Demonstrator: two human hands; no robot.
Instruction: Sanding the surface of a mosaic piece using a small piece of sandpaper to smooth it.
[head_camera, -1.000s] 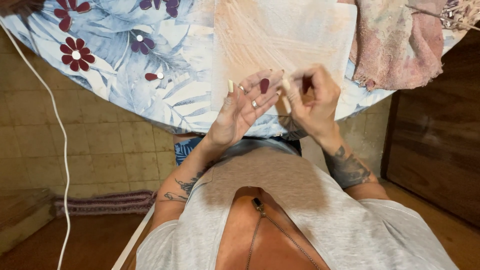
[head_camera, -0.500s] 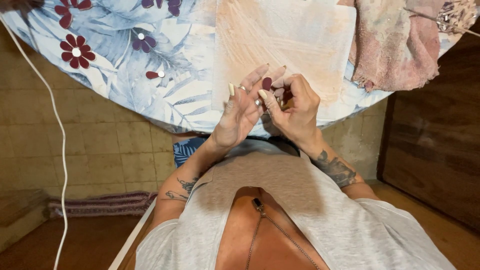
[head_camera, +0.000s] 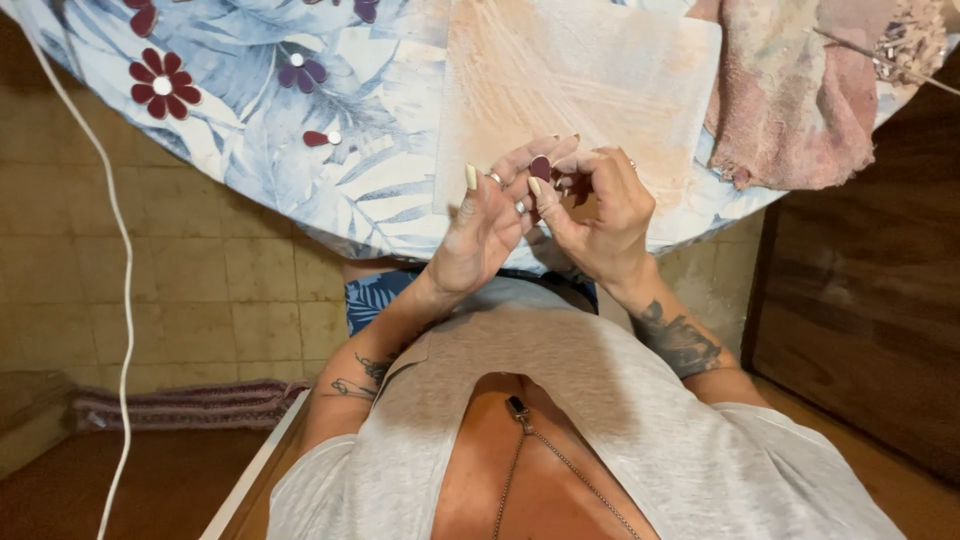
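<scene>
both hands, left hand (head_camera: 480, 235) and right hand (head_camera: 600, 215), pinch a small maroon petal (head_camera: 540, 167) (light, probably stiff, best held by its edges) just above the pale board (head_camera: 600, 70).

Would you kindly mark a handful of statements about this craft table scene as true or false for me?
1. Both hands meet around a small dark-red petal-shaped piece. True: the left hand and right hand close in on it from either side.
2. The hands work over a pale rectangular board. True.
3. The round table's cloth is plain green. False: it is pale blue with a leaf print.
4. A finished dark-red flower with a white centre lies on the cloth. True.
5. The pinkish rag lies on the floor. False: it lies on the table, past the board.
</scene>
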